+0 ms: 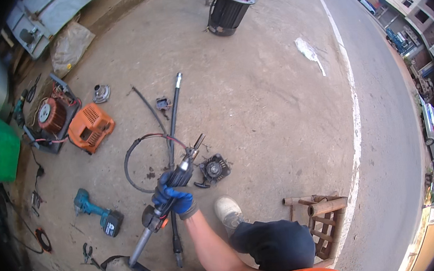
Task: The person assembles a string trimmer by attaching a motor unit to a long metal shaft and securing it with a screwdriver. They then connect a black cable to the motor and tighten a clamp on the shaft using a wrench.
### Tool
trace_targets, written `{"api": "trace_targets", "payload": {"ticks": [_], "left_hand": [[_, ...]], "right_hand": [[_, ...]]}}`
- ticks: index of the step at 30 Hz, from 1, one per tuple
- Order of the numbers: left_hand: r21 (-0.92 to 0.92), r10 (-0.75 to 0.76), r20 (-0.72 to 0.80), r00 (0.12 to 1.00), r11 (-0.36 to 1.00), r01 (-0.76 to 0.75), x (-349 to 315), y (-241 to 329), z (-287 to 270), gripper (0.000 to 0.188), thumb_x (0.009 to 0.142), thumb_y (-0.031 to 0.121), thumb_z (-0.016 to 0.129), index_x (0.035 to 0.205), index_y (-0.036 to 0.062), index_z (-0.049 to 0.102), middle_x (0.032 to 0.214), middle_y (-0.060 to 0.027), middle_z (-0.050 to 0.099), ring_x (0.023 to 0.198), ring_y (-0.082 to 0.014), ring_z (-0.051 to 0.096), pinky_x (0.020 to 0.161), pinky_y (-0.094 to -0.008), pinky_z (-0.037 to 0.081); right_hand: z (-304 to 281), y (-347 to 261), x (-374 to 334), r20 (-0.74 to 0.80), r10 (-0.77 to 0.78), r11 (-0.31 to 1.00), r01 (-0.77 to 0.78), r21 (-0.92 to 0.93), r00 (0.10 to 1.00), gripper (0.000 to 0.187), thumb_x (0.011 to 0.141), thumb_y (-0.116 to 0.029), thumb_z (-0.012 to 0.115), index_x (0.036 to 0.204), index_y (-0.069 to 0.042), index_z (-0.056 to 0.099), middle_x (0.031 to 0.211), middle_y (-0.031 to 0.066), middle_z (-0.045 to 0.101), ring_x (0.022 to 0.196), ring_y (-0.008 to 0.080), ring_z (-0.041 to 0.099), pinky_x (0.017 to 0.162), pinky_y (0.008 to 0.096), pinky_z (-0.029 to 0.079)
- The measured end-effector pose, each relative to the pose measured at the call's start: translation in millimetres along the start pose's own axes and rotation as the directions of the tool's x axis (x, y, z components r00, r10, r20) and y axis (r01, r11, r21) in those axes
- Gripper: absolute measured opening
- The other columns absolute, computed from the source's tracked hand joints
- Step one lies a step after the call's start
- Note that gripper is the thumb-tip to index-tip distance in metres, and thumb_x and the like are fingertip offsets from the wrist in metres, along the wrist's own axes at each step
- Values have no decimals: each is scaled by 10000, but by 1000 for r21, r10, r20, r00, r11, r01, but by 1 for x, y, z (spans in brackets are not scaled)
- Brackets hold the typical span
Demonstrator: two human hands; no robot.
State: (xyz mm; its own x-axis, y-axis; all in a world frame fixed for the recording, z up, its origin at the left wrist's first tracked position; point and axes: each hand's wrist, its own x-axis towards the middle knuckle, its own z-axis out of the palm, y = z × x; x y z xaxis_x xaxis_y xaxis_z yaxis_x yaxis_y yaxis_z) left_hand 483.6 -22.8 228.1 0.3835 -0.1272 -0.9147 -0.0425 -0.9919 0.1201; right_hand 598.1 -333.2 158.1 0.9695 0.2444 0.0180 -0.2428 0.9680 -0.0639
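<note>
My right hand (175,196), in a blue glove, is closed around the black grip of a silver shaft tube (142,243) with an orange button. My left hand (120,268), in a grey glove, closes on the black fitting at the tube's lower end. The tool slants across in front of me, and a looping cable with red wires (128,162) runs from its upper end. Under it lies a long black flexible shaft (173,113) with metal ends. A black pull-starter (214,169) lies right of my right hand.
A teal cordless impact wrench (96,212) and pliers (87,253) lie left. Farther off are an orange engine cover (91,126), a copper-wound machine (52,117) and a green bin (0,148). A black motor (228,11) stands ahead; a wooden stool (328,208) is right, before the road.
</note>
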Motion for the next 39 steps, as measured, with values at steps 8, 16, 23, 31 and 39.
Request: {"api": "trace_targets", "payload": {"ticks": [8, 16, 23, 31, 39], "left_hand": [[-456, -155, 172, 973, 863, 218, 16, 1, 13, 368, 929, 309, 570, 1026, 5, 754, 913, -178, 747, 530, -127, 480, 498, -283, 364], [60, -280, -319, 905, 947, 314, 53, 4, 52, 424, 770, 466, 631, 959, 114, 771, 926, -177, 731, 895, -344, 706, 834, -448, 534], [-77, -178, -693, 698, 982, 173, 58, 5, 100, 397, 727, 477, 717, 839, 98, 737, 839, -188, 715, 770, -352, 684, 904, -494, 459], [-173, -192, -664, 723, 980, 102, 34, -3, 85, 331, 736, 430, 720, 800, 107, 753, 740, -166, 688, 802, -345, 664, 903, -450, 471], [-170, -84, -427, 900, 985, 11, 1, -5, 72, 361, 781, 429, 658, 902, 99, 741, 837, -170, 713, 832, -350, 685, 803, -453, 520]], "right_hand": [[-3, 19, 17, -191, -40, 998, 32, -44, 981, 247, 795, -71, 685, 1029, -53, 605, 714, 51, 547, 607, 204, 534, 648, 404, 489], [-3, 12, 20, -725, -432, 894, 150, -422, 536, 117, 823, -52, 650, 911, -31, 577, 677, 59, 545, 525, 193, 542, 492, 361, 499], [7, 16, 17, -710, -613, 776, 96, -623, 348, 160, 812, -27, 692, 845, -40, 536, 682, 48, 561, 491, 144, 529, 446, 289, 456], [32, 15, 1, -615, -445, 846, 80, -527, 651, 329, 791, 14, 670, 1071, -27, 501, 808, 113, 597, 586, 209, 610, 522, 342, 560], [-26, 6, -6, 422, -44, 999, 39, 21, 906, 350, 811, -231, 754, 1099, -144, 575, 753, 13, 428, 636, 174, 450, 610, 361, 392]]}}
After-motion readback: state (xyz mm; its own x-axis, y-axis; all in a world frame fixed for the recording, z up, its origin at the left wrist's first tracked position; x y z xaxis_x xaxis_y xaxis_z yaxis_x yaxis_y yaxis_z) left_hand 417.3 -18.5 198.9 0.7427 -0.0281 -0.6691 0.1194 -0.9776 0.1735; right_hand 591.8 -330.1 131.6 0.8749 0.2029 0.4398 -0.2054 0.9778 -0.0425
